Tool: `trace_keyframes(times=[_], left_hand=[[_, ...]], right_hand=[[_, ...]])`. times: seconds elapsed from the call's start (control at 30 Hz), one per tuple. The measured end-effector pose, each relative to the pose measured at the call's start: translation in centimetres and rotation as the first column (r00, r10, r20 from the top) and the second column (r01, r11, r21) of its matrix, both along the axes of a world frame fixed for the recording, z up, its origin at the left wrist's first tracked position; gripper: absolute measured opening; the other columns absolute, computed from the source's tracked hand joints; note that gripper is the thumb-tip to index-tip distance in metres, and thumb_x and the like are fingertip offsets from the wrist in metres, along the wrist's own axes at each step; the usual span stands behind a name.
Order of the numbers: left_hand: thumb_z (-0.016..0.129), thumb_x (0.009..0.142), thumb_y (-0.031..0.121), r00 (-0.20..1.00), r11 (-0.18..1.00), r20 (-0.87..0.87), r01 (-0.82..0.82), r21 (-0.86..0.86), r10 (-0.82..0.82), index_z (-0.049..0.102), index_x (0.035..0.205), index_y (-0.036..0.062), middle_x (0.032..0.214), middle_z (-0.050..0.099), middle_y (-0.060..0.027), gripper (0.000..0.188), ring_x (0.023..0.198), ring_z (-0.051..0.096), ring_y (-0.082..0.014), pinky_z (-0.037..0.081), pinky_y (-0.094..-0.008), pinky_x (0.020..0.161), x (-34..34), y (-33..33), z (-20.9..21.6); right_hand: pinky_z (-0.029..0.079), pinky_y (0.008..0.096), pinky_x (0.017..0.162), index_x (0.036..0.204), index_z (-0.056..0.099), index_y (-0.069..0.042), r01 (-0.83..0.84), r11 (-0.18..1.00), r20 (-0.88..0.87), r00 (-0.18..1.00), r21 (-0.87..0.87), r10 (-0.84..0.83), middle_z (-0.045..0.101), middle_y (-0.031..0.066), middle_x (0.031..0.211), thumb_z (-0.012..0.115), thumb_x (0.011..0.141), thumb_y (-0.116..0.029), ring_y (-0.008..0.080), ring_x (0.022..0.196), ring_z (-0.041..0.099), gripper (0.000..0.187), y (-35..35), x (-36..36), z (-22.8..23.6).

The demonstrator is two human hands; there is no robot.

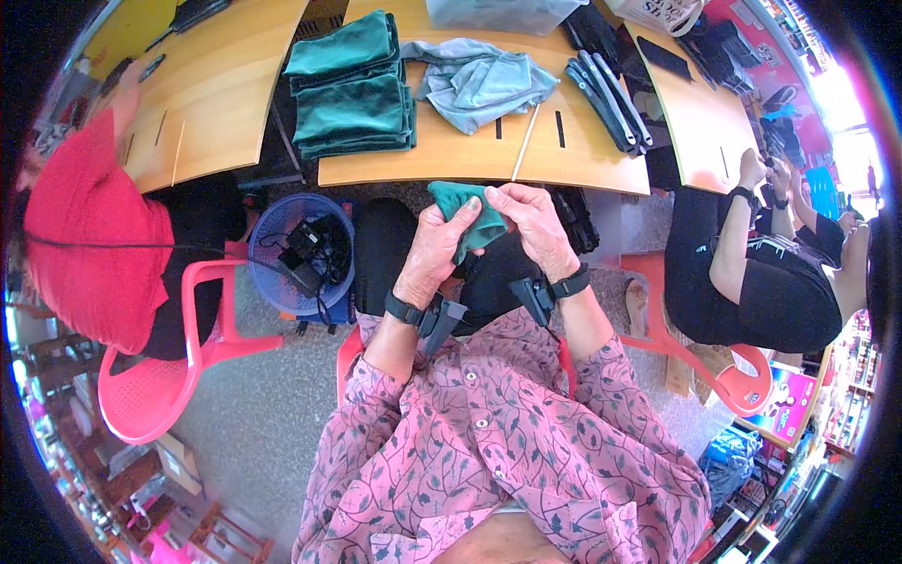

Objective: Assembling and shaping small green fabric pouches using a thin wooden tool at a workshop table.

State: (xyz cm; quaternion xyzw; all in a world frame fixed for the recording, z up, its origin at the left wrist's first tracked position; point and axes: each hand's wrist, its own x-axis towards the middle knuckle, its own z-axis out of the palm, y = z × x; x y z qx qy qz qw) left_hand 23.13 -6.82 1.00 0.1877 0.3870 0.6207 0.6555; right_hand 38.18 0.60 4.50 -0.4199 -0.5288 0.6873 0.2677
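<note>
A small green cloth (pixel 460 199) is held bunched up just in front of the table's near edge, above my lap. My left hand (pixel 434 242) grips it with the thumb pressed on top. At the cloth's right edge, the fingers of my right hand (pixel 536 221) pinch it; the fingertips partly hide each other. Beyond them, two stacks of folded dark green cloth (pixel 352 108) lie on the wooden table (pixel 442 167). A crumpled light grey-blue cloth (pixel 484 83) spreads beside the stacks.
Folded dark garments (pixel 609 103) and a clear plastic bin (pixel 507 14) sit farther back. A blue basket (pixel 301 254) with black cables stands on the floor at left. People sit on both sides, one in red (pixel 94 235), near pink chairs (pixel 193 348).
</note>
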Motion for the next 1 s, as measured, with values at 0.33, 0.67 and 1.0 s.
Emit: trace_keyframes(times=[0.33,0.67,1.0], left_hand=[[0.068,0.093,0.025,0.986,0.994,0.131,0.107,-0.018,-0.103,0.065,0.099,0.0058,0.078,0.064,-0.0004,0.020,0.052,0.051,-0.0059,0.039,-0.0204,0.042,-0.4,-0.4,1.1],[0.065,0.087,0.009,0.941,0.951,0.149,0.293,0.097,-0.305,0.061,0.095,0.0043,0.065,0.050,0.0055,0.010,0.046,0.036,-0.0030,0.027,-0.0194,0.042,-1.1,-1.2,2.2],[0.068,0.086,0.014,0.869,0.867,0.115,0.453,0.206,-0.481,0.060,0.094,0.0035,0.058,0.048,0.0028,0.016,0.041,0.037,-0.0056,0.026,-0.0214,0.038,-1.5,-1.2,1.7]], right_hand=[[0.040,0.0250,0.057,0.084,0.064,0.004,0.205,0.957,0.040,0.975,0.205,-0.217,0.057,-0.0026,0.071,0.062,0.095,-0.022,0.0057,0.066,0.048,0.028,-0.3,-1.7,-1.8],[0.045,0.0294,0.059,0.083,0.064,0.006,0.190,0.938,0.070,0.973,0.289,-0.219,0.060,0.0026,0.070,0.059,0.096,-0.023,0.0083,0.066,0.052,0.032,-0.3,-2.3,-2.7],[0.047,0.0295,0.060,0.089,0.069,0.005,0.144,0.981,0.022,0.989,0.128,-0.148,0.064,0.0067,0.072,0.062,0.094,-0.024,0.0106,0.066,0.056,0.029,-0.2,-2.3,-3.5]])
